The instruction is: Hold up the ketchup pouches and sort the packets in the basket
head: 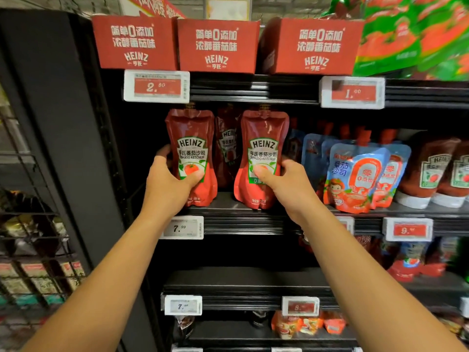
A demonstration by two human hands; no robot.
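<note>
Left hand (pixel 168 182): grasps the left Heinz ketchup pouch (pixel 191 151) low down, thumb across its tomato label, fingers curled behind its left edge.
Right hand (pixel 284 182): grasps the right Heinz ketchup pouch (pixel 264 148), thumb on the label's lower part, fingers round its right edge.
Pouches: both upright on the middle shelf (pixel 228 203), near each other, with a third pouch (pixel 228 143) standing further back between them.
Right of them: blue tomato sauce pouches (pixel 357 174), just beside the right hand.
Above: red Heinz cartons (pixel 215 47).
Below the left pouch: 7.99 price tag (pixel 181 227).
</note>
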